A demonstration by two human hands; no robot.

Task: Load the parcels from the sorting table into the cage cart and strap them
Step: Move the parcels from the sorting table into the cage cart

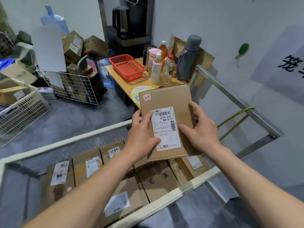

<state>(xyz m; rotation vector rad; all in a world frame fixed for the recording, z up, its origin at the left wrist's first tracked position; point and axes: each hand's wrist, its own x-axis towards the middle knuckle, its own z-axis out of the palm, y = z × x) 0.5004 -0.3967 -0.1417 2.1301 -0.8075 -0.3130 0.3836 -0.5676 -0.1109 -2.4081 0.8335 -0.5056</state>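
Currently: one labelled box, gripped at both side edges by my left hand and right hand, hangs over the cart; I'd lower it level, label up, snug against the boxes already loaded.

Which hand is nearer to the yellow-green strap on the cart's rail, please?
Right. The right hand holds the parcel at its right edge, left of the strap; the left hand holds the parcel's opposite edge, farther left.
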